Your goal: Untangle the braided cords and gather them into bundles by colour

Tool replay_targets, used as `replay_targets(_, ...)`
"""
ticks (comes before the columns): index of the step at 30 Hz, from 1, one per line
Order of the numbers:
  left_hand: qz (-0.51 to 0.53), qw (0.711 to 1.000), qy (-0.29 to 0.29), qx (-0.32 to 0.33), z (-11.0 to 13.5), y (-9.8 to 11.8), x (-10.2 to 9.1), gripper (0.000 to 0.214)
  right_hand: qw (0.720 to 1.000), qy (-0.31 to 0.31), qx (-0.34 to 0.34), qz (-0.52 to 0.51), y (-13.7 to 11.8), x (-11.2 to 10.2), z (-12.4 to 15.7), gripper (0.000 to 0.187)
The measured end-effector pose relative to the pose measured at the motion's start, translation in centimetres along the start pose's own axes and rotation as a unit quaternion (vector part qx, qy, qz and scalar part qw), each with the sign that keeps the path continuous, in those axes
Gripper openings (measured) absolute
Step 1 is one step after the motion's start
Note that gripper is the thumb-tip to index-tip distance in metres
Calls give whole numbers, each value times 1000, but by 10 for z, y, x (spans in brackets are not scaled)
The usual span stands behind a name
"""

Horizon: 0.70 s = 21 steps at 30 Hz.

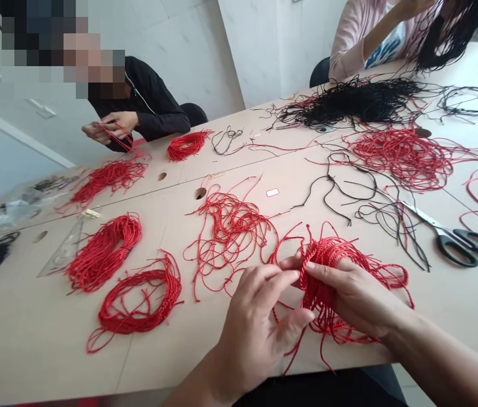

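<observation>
A thick bundle of twisted red cord [327,251] is held just above the table's front edge. My right hand [349,282] is closed around it, thumb lying on top and fingertips showing on the far side. At the bundle's left side is my left hand [260,311], its bent fingers reaching to the strands and its thumb spread apart from them. No cord shows gripped between that thumb and the fingers. Loose cord ends hang below the bundle. Just beyond my hands lies a loose tangle of red cord [234,220].
Scissors [455,234] with black handles lie to the right. Coiled red cords [141,299] and a tied red bundle [103,254] are at left. A black cord pile [353,102] and a red pile [404,155] lie farther back. Two people handle cords across the table.
</observation>
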<state>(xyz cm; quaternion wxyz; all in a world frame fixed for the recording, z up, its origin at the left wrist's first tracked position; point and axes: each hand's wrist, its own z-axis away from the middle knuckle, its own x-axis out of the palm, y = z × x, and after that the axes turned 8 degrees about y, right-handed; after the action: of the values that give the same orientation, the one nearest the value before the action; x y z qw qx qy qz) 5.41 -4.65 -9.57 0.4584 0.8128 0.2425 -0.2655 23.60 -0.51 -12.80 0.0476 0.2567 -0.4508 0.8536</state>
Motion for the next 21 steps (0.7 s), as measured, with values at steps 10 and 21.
replay_targets(10,456,772,73,-437,-19,-2,-4,12,990,-59,17,-130,-9,10,-1,17)
replay_targets(21,314,883,165,-306,-9,-11,-30,17,994,-65,-45,-70,-36,22,17,30)
